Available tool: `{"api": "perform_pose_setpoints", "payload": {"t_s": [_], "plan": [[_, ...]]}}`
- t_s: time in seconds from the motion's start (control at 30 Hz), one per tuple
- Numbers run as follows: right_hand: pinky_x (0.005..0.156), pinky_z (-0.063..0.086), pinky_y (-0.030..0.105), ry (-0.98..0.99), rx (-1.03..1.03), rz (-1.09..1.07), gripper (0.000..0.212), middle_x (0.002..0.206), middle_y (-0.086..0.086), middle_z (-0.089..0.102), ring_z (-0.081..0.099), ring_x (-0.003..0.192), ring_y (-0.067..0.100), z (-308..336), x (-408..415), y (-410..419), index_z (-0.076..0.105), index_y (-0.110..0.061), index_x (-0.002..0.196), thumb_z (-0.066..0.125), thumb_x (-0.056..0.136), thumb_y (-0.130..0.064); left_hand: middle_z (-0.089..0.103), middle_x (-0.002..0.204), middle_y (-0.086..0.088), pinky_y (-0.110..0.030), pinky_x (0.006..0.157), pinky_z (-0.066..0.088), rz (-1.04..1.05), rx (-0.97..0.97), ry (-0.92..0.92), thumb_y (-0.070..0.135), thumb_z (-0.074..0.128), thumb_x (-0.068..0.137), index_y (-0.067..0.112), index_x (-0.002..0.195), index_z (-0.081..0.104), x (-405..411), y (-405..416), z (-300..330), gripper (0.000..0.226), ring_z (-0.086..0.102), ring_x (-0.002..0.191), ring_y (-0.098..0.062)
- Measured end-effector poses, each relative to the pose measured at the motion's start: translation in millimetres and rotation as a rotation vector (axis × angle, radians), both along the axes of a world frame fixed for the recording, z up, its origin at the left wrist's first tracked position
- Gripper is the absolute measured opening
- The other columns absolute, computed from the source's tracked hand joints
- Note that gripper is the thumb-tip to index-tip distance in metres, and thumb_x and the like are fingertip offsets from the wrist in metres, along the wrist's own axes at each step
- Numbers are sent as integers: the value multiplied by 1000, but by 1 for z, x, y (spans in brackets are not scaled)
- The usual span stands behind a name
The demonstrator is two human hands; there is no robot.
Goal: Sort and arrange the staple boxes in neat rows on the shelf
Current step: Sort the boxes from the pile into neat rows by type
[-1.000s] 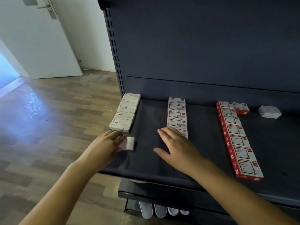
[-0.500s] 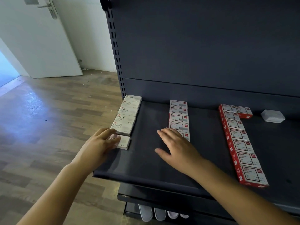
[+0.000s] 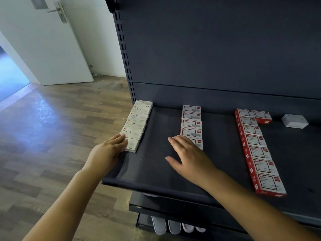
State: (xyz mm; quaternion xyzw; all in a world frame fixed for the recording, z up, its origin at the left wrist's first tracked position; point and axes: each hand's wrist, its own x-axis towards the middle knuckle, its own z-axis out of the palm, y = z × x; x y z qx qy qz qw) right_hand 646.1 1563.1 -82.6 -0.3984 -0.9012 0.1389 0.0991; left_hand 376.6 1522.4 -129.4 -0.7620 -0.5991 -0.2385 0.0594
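Three rows of staple boxes run front to back on the dark shelf point(image 3: 156, 171). The left row of white "STAPLES" boxes point(image 3: 137, 119) ends in a plain white box point(image 3: 132, 145) at the front. My left hand point(image 3: 107, 152) presses straight fingers against that box's left side. The middle row of white boxes with red labels point(image 3: 191, 124) has its front box partly under my right hand point(image 3: 189, 159), which lies flat with fingers spread. A long row of red boxes point(image 3: 257, 150) stands to the right, with one extra red box point(image 3: 263, 116) beside its far end.
A loose white box point(image 3: 294, 120) lies at the back right of the shelf. Lower shelves hold several white objects point(image 3: 173, 226). The wooden floor point(image 3: 43, 136) and a white door point(image 3: 52, 40) are to the left. The shelf's front edge is near my forearms.
My left hand slid the plain white box back and left until it joined the front of the left row. My right hand stayed over the middle row.
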Motion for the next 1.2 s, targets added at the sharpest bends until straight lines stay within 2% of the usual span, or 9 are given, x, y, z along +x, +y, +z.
{"api": "perform_pose_setpoints", "payload": {"t_s": [0.1, 0.2, 0.47, 0.53, 0.67, 0.77, 0.9, 1.1, 1.2], "plan": [[111, 11, 20, 12, 11, -3, 60, 149, 0, 29, 16, 140, 13, -1, 7, -4, 24, -12, 146, 44, 96, -38, 67, 111, -6, -45, 63, 57, 41, -7, 193, 19, 56, 74, 17, 103, 65, 19, -1, 9, 30, 63, 103, -27], [112, 14, 21, 39, 34, -27, 59, 149, 1, 29, 18, 140, 13, -1, 22, -4, 26, -12, 145, 45, 96, -37, 65, 116, -12, -50, 78, 52, 84, -41, 281, 35, 39, 81, 9, 113, 67, 59, -1, 18, 50, 62, 106, -34], [112, 11, 21, 50, 43, -163, 59, 153, -3, 20, 9, 142, 10, -3, 101, -6, 19, -18, 147, 40, 97, -40, 64, 120, -8, -46, 86, 48, -69, -8, 236, 38, 37, 84, 13, 117, 65, 181, 11, 35, 50, 59, 112, -29], [109, 10, 19, 92, 66, -204, 58, 151, 1, 27, 17, 141, 13, -4, 128, -5, 26, -14, 145, 45, 95, -36, 63, 121, -10, -47, 87, 48, -112, -6, 203, 37, 39, 84, 13, 116, 66, 211, 14, 39, 48, 59, 112, -30], [109, 28, 27, 179, 96, -290, 53, 140, 7, 43, 37, 132, 21, -4, 187, -5, 43, -5, 136, 58, 90, -27, 61, 123, -11, -50, 88, 49, -171, -35, 142, 36, 41, 85, 12, 114, 66, 271, 19, 43, 45, 56, 117, -33], [103, 32, 30, 194, 121, -329, 50, 133, 11, 50, 44, 127, 26, -6, 231, -3, 49, -2, 131, 63, 86, -22, 60, 126, -8, -49, 90, 45, -187, -48, 137, 35, 40, 85, 13, 117, 64, 313, 21, 47, 45, 53, 120, -31], [98, 37, 34, 202, 135, -397, 49, 130, 14, 53, 48, 124, 30, -14, 284, 2, 53, -2, 127, 65, 85, -23, 60, 126, -9, -50, 92, 45, -200, -67, 121, 34, 39, 85, 11, 125, 57, 367, 28, 52, 49, 52, 121, -32], [91, 42, 34, 245, 174, -440, 47, 119, 16, 60, 58, 111, 31, -26, 360, 11, 59, 1, 118, 54, 82, -30, 61, 124, -10, -50, 90, 49, -240, -101, 101, 34, 42, 85, 10, 122, 60, 441, 40, 47, 48, 53, 121, -31], [91, 42, 35, 268, 170, -463, 44, 121, 17, 59, 56, 113, 33, -32, 396, 18, 58, 1, 119, 64, 82, -21, 61, 124, -9, -51, 89, 50, -257, -113, 84, 34, 41, 85, 11, 122, 59, 474, 48, 43, 48, 52, 121, -30]]}}
